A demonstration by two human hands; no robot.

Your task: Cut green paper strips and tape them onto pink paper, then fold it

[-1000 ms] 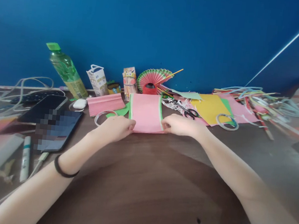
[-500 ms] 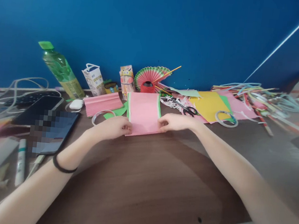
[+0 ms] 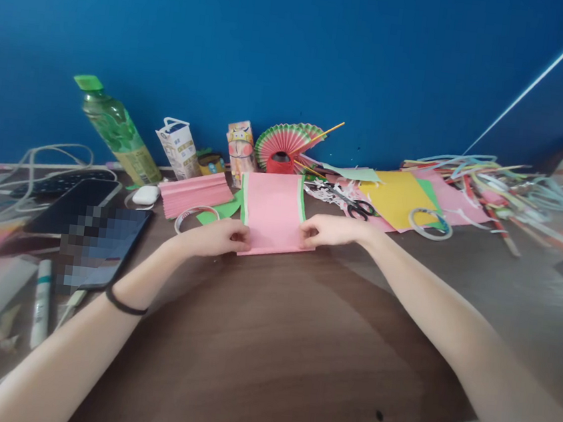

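A sheet of pink paper (image 3: 275, 210) with white and green strips along both side edges lies in front of me, its near edge folded narrowly. My left hand (image 3: 226, 237) pinches its near left corner, and my right hand (image 3: 328, 231) pinches the near right corner. Just left of the sheet are a pleated pink paper (image 3: 195, 194), a green paper piece (image 3: 228, 211) and a roll of tape (image 3: 186, 218). Behind it stands a pink and green folded paper fan (image 3: 278, 145) with a red middle. Black-handled scissors (image 3: 361, 209) rest to the right among white paper scraps.
Yellow paper (image 3: 391, 197) and another tape roll (image 3: 431, 225) lie at right, beside a tangle of sticks and strips (image 3: 490, 186). A green bottle (image 3: 119, 130), a carton (image 3: 180, 151), phones (image 3: 107, 246) and a marker (image 3: 42, 303) occupy the left. A blue wall closes the back.
The view has shifted very slightly. Both hands stay at the near corners of the pink paper, with hardly any visible movement.
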